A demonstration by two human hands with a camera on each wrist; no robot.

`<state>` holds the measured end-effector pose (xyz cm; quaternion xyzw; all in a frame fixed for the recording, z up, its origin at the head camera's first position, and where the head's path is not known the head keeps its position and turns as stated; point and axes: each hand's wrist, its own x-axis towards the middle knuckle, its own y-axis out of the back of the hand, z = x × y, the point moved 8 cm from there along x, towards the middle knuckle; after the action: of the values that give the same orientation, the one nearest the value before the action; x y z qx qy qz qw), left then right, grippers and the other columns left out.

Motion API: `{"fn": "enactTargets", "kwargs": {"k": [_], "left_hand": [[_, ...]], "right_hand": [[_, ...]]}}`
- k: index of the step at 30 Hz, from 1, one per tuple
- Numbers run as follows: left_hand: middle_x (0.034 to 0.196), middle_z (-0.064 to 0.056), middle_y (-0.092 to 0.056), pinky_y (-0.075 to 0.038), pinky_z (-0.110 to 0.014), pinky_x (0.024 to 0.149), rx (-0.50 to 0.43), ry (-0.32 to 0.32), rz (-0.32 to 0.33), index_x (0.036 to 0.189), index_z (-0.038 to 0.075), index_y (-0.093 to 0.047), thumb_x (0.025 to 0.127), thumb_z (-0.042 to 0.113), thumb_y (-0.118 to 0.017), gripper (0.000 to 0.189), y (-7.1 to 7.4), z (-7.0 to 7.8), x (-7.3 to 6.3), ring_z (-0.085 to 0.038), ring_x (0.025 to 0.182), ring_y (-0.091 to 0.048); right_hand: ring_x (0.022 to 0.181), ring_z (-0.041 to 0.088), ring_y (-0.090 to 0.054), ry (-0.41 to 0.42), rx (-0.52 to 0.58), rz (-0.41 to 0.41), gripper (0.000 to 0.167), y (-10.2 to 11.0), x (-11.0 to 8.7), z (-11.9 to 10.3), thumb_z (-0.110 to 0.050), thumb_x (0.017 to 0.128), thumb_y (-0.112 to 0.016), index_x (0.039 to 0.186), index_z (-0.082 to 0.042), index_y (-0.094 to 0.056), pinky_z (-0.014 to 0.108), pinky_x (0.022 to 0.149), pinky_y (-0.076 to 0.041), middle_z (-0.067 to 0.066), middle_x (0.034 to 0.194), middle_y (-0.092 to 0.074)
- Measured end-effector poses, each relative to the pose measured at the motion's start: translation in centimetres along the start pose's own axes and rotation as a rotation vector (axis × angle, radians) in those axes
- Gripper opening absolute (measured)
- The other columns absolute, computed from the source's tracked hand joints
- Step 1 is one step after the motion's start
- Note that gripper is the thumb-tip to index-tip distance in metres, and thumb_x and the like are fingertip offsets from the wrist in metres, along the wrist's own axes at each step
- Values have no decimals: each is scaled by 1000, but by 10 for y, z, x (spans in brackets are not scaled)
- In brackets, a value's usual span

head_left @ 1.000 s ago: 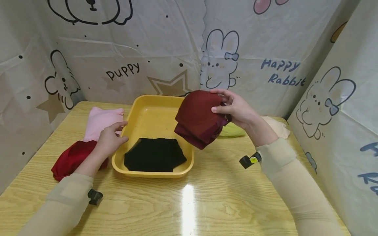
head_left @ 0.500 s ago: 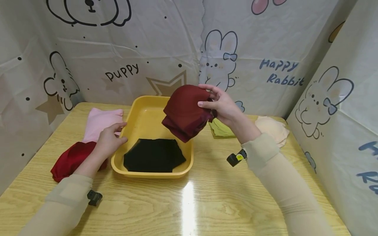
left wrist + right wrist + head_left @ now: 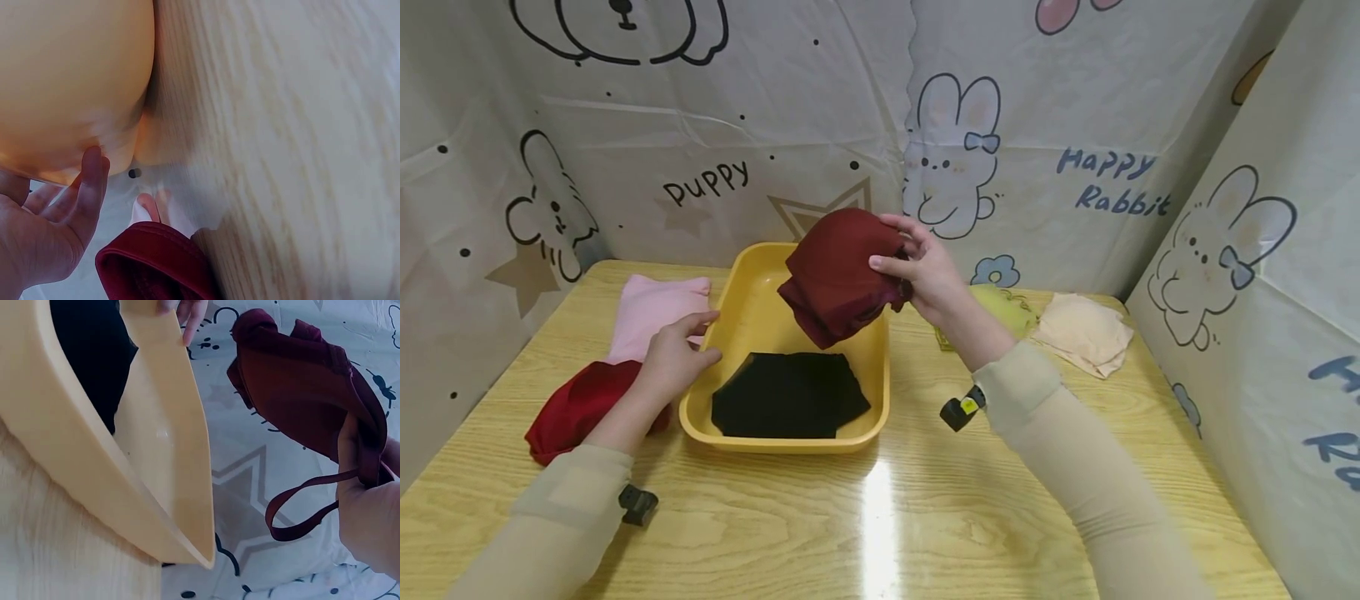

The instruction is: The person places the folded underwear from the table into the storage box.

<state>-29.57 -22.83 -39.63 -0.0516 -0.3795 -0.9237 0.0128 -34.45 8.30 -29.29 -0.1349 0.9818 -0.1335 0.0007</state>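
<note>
My right hand [image 3: 928,279] holds a folded dark red bra [image 3: 842,267] by its edge, raised over the back right part of a yellow tray [image 3: 782,444]. In the right wrist view the thumb lies inside the bra's cup and a strap [image 3: 294,534] hangs in a loop. At the tray's left rim, my left hand [image 3: 673,358] grips the edge, with fingertips against the tray wall in the left wrist view. A folded black garment [image 3: 790,396] lies flat in the tray's front part.
Left of the tray a pink folded garment [image 3: 658,312] lies behind a bright red one [image 3: 580,408], partly under my left forearm. To the right, a yellow-green folded garment [image 3: 1000,308] and a cream one [image 3: 1082,329] lie near the table's back edge. Printed sheets enclose the table.
My right hand has carried the dark red bra leftward and slightly up, from the tray's right edge to over its back part. The left hand stays at the rim.
</note>
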Motion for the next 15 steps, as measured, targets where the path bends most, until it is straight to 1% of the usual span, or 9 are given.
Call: {"fn": "enactTargets", "kwargs": {"k": [6,15], "left_hand": [[118,-27,-57,-51,-49,81,1,-6,3,136,0,-47,81,5,-63,58,1,0,-1,-37,92,-58],[119,-28,-56,-51,-50,82,-6,-9,2,136,-1,-47,81,5,-64,57,1,1,-1,-38,92,-58]], "right_hand": [[101,22,-56,21,82,31,54,-6,7,12,12,81,-63,127,-16,-53,29,71,-56,6,113,-58],[100,21,-57,49,145,88,54,-10,19,34,13,80,-63,126,-15,-55,27,72,-55,6,112,-60]]}}
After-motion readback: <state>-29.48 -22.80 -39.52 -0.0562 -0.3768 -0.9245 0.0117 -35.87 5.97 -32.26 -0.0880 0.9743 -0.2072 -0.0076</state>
